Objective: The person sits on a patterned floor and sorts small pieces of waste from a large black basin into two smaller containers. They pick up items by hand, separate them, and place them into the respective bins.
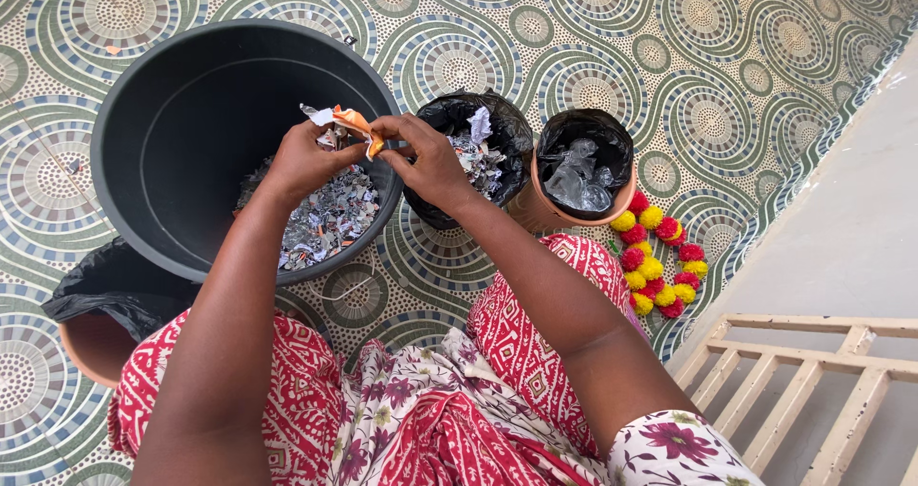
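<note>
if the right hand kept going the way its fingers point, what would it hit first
The right hand points left at the orange-and-white wrapper pinched with the left hand; past those, probably the big black tub, though depth is unclear.

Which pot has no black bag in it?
The big black tub under the hands. It has bare walls; the small pots beside it are lined with black bags.

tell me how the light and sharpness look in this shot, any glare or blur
Head view: soft, even daylight with no hard shadows; both hands, left hand and right hand, and the orange wrapper are sharp; mild glare on the shiny scraps in the black tub; wide-lens bending towards the edges.
</note>
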